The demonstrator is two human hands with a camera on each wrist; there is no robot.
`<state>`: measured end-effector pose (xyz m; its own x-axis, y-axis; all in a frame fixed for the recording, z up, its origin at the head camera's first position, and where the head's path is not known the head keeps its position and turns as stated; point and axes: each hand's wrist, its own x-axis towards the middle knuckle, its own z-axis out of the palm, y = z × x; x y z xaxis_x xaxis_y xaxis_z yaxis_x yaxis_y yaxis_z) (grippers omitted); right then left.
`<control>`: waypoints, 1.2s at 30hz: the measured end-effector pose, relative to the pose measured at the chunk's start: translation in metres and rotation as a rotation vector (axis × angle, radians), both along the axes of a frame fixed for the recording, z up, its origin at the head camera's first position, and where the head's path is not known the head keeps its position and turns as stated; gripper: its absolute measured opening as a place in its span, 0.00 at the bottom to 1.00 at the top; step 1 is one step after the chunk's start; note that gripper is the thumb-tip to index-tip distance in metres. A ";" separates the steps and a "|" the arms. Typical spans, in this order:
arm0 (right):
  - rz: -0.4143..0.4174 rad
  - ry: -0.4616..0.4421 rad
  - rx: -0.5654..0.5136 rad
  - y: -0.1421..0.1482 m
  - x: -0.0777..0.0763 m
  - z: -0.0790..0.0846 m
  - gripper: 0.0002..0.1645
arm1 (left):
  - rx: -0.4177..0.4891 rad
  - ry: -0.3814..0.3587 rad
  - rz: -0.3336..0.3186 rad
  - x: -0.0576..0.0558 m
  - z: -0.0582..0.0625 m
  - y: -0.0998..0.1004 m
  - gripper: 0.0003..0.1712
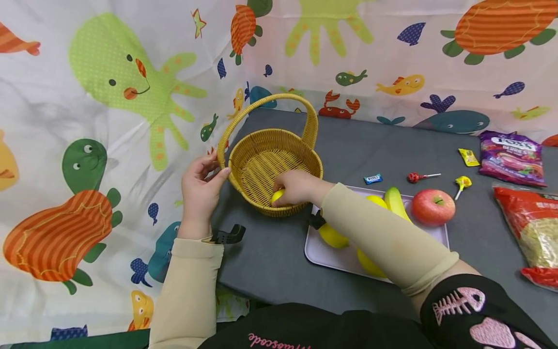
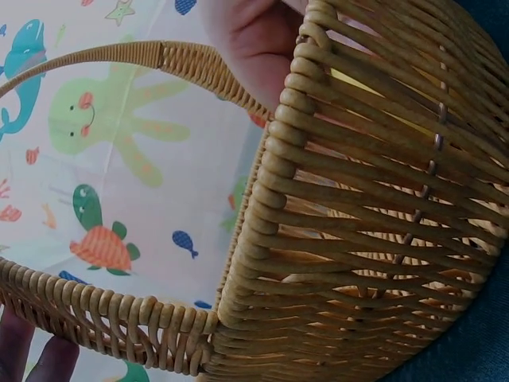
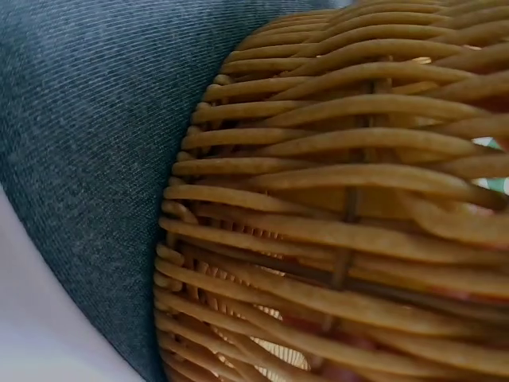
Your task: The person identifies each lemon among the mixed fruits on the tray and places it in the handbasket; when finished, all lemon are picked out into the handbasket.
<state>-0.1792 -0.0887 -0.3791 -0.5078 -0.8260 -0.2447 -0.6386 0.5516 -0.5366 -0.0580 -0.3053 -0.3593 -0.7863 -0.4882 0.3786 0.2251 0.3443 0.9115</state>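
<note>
A wicker basket (image 1: 266,160) with a tall arched handle (image 1: 285,96) stands on the dark table. My left hand (image 1: 200,189) grips the near left part of the handle between thumb and fingers; in the left wrist view, fingertips (image 2: 54,360) show beneath the woven handle. Inside the basket, close to its near right rim, my right hand (image 1: 298,188) holds a yellow fruit (image 1: 277,196), possibly a lemon, mostly covered by the fingers. Only the basket's outer wall (image 3: 342,183) shows in the right wrist view, where the hand is hidden.
A pale tray (image 1: 314,249) under my right forearm bears a banana (image 1: 394,203), other yellow fruit (image 1: 333,237) and an apple (image 1: 433,207). Beyond lie a blue-wrapped candy (image 1: 373,179), lollipops (image 1: 415,177), a yellow packet (image 1: 468,157), a purple candy bag (image 1: 511,157) and a red bag (image 1: 532,232).
</note>
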 end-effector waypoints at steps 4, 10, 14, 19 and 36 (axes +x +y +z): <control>0.034 -0.004 0.031 0.001 0.000 0.000 0.29 | -0.003 -0.016 0.010 -0.001 0.000 0.001 0.22; -0.005 -0.066 0.009 0.011 -0.004 0.007 0.32 | 0.015 -0.022 0.020 -0.003 -0.004 0.004 0.22; -0.050 -0.105 -0.045 0.024 -0.007 0.016 0.30 | 0.019 -0.022 0.023 -0.005 -0.007 0.005 0.21; -0.104 -0.163 -0.156 0.046 0.000 0.037 0.29 | 0.024 0.003 0.031 -0.004 -0.009 0.003 0.23; -0.296 -0.129 -0.286 0.213 0.065 0.020 0.28 | 0.109 0.041 0.027 -0.003 -0.010 0.009 0.22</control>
<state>-0.1141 0.1242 -0.3590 -0.7135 -0.6929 -0.1039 -0.3925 0.5182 -0.7599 -0.0609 -0.2960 -0.3691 -0.7573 -0.5490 0.3537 0.2553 0.2497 0.9341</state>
